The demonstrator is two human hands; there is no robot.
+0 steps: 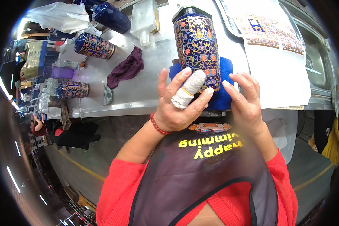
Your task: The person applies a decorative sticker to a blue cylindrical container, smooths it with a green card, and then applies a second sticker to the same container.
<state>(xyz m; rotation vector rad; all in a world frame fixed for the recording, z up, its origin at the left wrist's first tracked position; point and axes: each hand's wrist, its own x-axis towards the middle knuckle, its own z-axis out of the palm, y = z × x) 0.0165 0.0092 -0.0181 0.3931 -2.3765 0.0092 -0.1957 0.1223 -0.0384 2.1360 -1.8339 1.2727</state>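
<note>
A dark blue glass bottle (197,41) with a gold and coral floral pattern lies on a blue pad (224,100), its neck pointing away from me. My left hand (180,100) is at the bottle's near left end, fingers spread. One of its fingers wears a grey and white cloth finger cover (194,83) that rests against the bottle, and the thumb reaches the bottle's bottom edge. My right hand (246,100) is held beside the bottle's near right end with its fingers apart and nothing in them. Whether its fingertips touch the pad or bottle, I cannot tell.
A patterned decal sheet (269,32) lies on white paper (277,83) at the right, before a metal sink (314,60). Leftward on the metal table (128,96) are a purple cloth (128,67), patterned bottles (94,46), a clear bottle (143,19) and a plain blue bottle (111,17).
</note>
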